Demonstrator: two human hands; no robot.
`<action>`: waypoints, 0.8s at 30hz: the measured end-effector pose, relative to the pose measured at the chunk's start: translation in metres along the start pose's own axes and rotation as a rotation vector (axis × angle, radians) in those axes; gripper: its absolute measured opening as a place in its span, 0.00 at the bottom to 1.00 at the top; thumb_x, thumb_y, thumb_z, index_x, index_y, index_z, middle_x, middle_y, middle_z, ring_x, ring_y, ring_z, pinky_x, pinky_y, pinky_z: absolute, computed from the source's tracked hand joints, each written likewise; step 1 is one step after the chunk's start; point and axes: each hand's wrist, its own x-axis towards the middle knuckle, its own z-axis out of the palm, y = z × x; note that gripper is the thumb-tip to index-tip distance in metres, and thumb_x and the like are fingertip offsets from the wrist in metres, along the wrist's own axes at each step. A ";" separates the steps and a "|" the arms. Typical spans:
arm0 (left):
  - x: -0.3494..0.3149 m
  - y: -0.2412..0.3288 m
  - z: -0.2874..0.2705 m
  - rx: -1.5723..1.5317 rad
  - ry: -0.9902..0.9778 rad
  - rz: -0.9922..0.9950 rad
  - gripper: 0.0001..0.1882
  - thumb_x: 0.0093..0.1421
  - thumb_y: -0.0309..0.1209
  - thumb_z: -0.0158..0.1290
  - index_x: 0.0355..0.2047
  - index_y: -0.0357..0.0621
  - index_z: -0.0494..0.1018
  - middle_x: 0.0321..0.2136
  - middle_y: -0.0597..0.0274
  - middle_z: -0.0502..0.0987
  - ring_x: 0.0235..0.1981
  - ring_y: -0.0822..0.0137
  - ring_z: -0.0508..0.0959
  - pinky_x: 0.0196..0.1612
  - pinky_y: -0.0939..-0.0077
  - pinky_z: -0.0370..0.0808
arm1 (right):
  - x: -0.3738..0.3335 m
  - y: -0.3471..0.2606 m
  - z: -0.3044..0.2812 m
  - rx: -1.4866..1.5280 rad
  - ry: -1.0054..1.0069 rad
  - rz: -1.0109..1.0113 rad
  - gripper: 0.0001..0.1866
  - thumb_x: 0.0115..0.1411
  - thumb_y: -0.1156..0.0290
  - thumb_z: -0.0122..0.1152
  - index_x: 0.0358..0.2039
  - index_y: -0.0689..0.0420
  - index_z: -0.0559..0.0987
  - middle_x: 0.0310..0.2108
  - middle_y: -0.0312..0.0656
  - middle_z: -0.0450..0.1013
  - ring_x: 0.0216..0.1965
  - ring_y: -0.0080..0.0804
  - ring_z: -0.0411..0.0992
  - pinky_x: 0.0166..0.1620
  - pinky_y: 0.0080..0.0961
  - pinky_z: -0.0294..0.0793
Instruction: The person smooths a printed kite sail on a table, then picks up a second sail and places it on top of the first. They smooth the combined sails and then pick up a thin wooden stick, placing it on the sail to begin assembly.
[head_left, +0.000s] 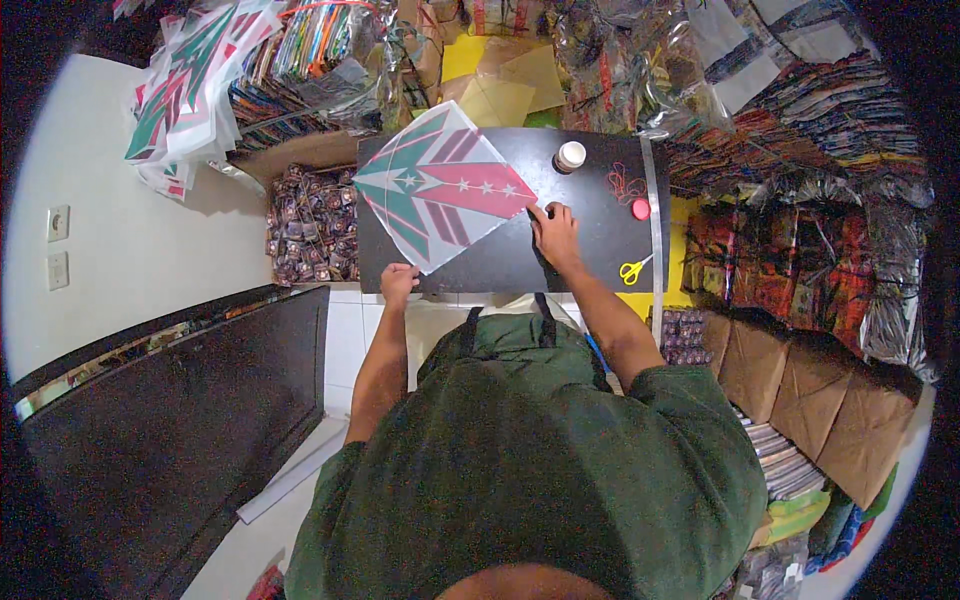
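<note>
A diamond-shaped kite (465, 185), white with green, red and maroon shapes and white stars, lies tilted over the black table (495, 262). My left hand (399, 282) is at the table's near edge, its fingers closed on the kite's rim beside the near corner. At the kite's right corner, my right hand (557, 238) has thumb and fingertips closed on the tip. Beyond that hand stands a jar (569, 157) with a pale lid. Yellow-handled scissors (631, 272) rest toward the table's near right corner.
Red string (626, 186) and a round red lid (641, 208) lie on the table's right side. A pale strip (656, 225) runs along that edge. Left of the table is a box of small dark packets (312, 225). More kites (195, 95) hang at the far left; stacked bundles (780, 260) line the right.
</note>
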 end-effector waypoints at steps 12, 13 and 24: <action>0.005 -0.002 0.001 0.048 -0.012 -0.013 0.16 0.48 0.32 0.71 0.33 0.42 0.77 0.28 0.64 0.83 0.25 0.70 0.84 0.30 0.75 0.79 | 0.003 0.004 -0.005 0.067 -0.060 0.088 0.23 0.65 0.63 0.60 0.61 0.39 0.75 0.46 0.43 0.69 0.52 0.44 0.68 0.51 0.47 0.70; 0.004 0.002 0.003 0.063 -0.021 -0.017 0.15 0.48 0.32 0.71 0.33 0.42 0.77 0.28 0.64 0.83 0.25 0.69 0.84 0.30 0.75 0.79 | 0.002 0.006 -0.004 0.053 -0.056 0.090 0.23 0.65 0.62 0.61 0.61 0.39 0.75 0.46 0.43 0.69 0.52 0.43 0.68 0.50 0.47 0.71; 0.000 0.005 0.003 0.013 -0.006 -0.033 0.15 0.49 0.30 0.71 0.33 0.42 0.77 0.29 0.63 0.83 0.25 0.69 0.84 0.30 0.75 0.79 | -0.011 -0.009 0.002 0.057 -0.025 -0.015 0.23 0.62 0.60 0.63 0.59 0.36 0.76 0.51 0.42 0.69 0.55 0.40 0.67 0.55 0.51 0.63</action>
